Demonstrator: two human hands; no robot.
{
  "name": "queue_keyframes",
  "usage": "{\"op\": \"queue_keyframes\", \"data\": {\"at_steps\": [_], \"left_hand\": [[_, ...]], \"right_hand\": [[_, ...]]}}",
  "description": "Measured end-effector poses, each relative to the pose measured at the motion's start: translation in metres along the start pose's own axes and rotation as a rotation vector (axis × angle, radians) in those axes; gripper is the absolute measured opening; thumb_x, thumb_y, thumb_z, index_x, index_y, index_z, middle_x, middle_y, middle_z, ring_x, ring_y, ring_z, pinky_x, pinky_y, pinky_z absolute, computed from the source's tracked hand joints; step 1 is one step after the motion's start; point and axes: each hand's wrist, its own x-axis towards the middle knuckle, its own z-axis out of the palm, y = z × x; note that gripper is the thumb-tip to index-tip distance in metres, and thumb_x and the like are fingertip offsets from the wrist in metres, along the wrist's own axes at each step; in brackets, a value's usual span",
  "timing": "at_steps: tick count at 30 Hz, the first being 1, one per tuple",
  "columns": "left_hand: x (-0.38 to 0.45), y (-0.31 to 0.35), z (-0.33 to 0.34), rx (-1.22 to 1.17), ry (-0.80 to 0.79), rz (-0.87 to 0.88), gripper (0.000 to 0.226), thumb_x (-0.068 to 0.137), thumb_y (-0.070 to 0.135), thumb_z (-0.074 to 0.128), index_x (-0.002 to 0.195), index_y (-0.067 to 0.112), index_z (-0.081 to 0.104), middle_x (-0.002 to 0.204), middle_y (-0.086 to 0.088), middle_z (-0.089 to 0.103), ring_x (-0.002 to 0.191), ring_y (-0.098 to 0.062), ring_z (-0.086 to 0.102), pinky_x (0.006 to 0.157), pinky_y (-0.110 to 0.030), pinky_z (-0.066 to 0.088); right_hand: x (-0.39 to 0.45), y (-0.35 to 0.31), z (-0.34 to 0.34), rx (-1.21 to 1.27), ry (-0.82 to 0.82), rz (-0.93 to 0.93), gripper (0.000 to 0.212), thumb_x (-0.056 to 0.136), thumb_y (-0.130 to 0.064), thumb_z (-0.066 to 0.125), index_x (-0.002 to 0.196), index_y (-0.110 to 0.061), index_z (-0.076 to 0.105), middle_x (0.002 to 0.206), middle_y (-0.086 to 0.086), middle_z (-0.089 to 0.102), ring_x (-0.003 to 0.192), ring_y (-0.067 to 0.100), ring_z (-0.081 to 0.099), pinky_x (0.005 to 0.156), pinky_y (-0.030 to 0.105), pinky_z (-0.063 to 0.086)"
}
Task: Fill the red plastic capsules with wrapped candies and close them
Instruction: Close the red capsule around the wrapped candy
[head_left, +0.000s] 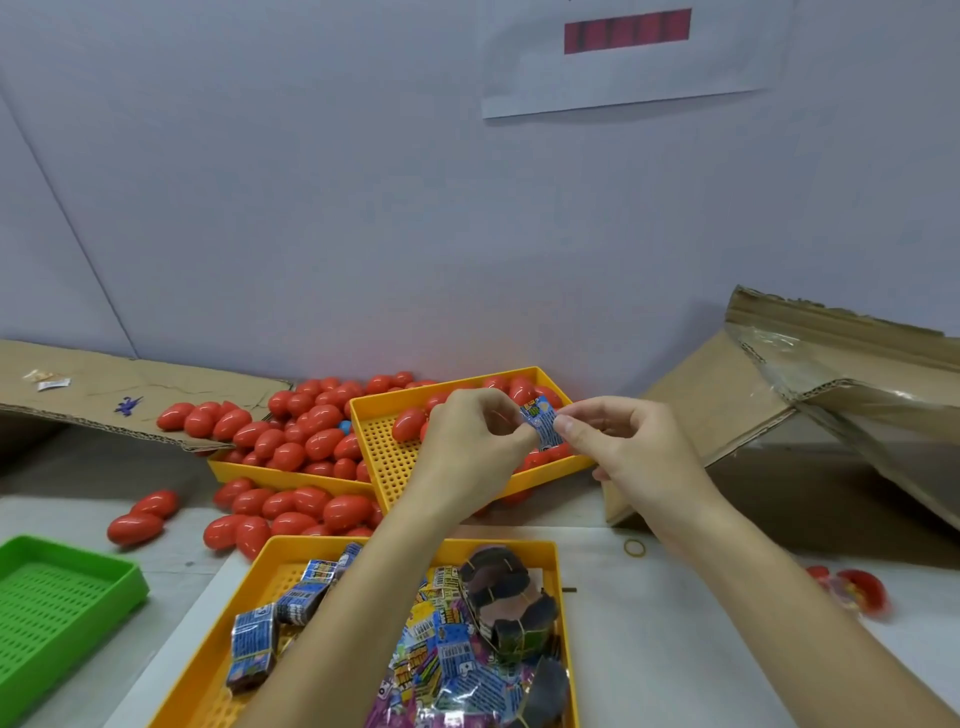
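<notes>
Both my hands are raised over the far yellow tray (382, 434). A small blue wrapped candy (543, 425) is pinched between my left hand (470, 447) and my right hand (618, 447), fingertips on either side of it. Several closed red capsules (306, 431) are heaped in and around a second yellow tray (270, 475) to the left, and more lie in the far tray behind my hands. The near yellow tray (260, 577) holds bundles of blue wrapped candies (253, 642) and loose colourful packets (441, 649).
A green perforated tray (57, 608) sits at the near left. Flattened cardboard (130, 395) lies at the back left and a torn cardboard box (810, 395) at the right. An open red capsule (857, 592) and a rubber band (635, 547) lie on the table at the right.
</notes>
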Motion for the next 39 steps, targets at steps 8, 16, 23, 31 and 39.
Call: {"op": "queue_keyframes", "data": {"at_steps": [8,16,23,31,39], "left_hand": [[-0.003,0.001,0.003,0.084,0.115,0.084,0.003,0.088,0.019,0.069,0.086,0.017,0.069,0.077,0.010,0.065,0.070,-0.005,0.061,0.054,-0.008,0.046],[-0.006,0.010,0.004,-0.054,0.194,0.231,0.009,0.089,0.016,0.070,0.090,0.024,0.065,0.077,0.017,0.064,0.078,0.001,0.065,0.060,-0.011,0.053],[-0.011,0.011,0.011,0.093,0.256,0.449,0.007,0.086,0.005,0.072,0.091,0.009,0.069,0.077,0.013,0.061,0.067,0.006,0.059,0.059,-0.002,0.045],[-0.014,0.010,0.016,0.397,0.195,0.612,0.009,0.094,0.011,0.059,0.095,0.005,0.066,0.081,-0.007,0.069,0.066,-0.020,0.063,0.051,-0.037,0.054],[-0.011,0.014,0.017,-0.129,0.102,0.260,0.005,0.090,0.017,0.069,0.093,0.021,0.068,0.078,0.016,0.066,0.075,-0.001,0.065,0.060,-0.014,0.053]], "right_hand": [[0.001,0.001,-0.005,0.037,-0.090,-0.007,0.014,0.090,-0.021,0.066,0.078,-0.023,0.072,0.074,-0.007,0.068,0.067,-0.002,0.059,0.054,0.014,0.045],[0.002,-0.001,-0.015,0.064,-0.221,0.041,0.020,0.079,-0.046,0.061,0.077,-0.030,0.071,0.075,-0.012,0.065,0.079,0.006,0.058,0.059,0.023,0.043],[0.002,-0.006,-0.015,0.082,-0.162,0.018,0.047,0.077,-0.061,0.055,0.078,-0.018,0.073,0.071,-0.001,0.062,0.073,0.010,0.056,0.058,0.025,0.044],[0.002,-0.007,-0.015,-0.011,-0.135,-0.052,0.041,0.086,-0.048,0.056,0.068,-0.016,0.074,0.063,0.004,0.061,0.064,0.000,0.054,0.057,0.012,0.042],[0.002,-0.006,-0.021,0.067,-0.164,-0.081,0.027,0.086,-0.041,0.056,0.083,-0.023,0.075,0.073,-0.004,0.067,0.071,0.003,0.057,0.061,0.018,0.045]]}}
